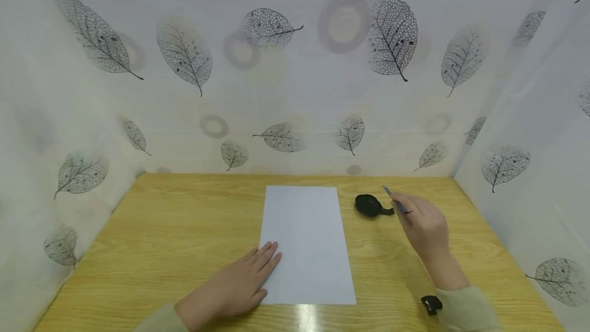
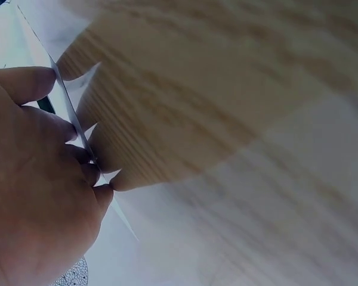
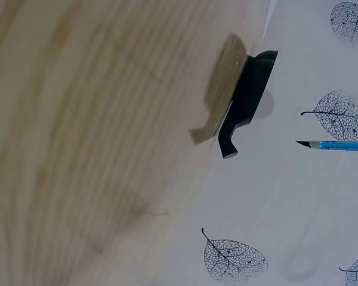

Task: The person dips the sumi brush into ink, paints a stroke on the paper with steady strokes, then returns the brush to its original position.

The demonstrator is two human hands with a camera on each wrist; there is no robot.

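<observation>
Only our right wrist view shows the brush [image 3: 337, 145] has a dark pointed tip. Our right hand [image 1: 424, 227] pinches it beside the black dish [image 1: 369, 205]; our left hand [image 1: 239, 283] lies flat, fingers together, on the paper [image 1: 306, 245] mid-surface.

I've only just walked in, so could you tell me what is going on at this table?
A person sits at a wooden table with a blank white sheet of paper lying in front of them. Their left hand rests flat on the sheet's near left corner. Their right hand holds a blue-handled brush, its dark tip close to a small black dish standing just right of the paper. Nothing is marked on the paper yet.
</observation>
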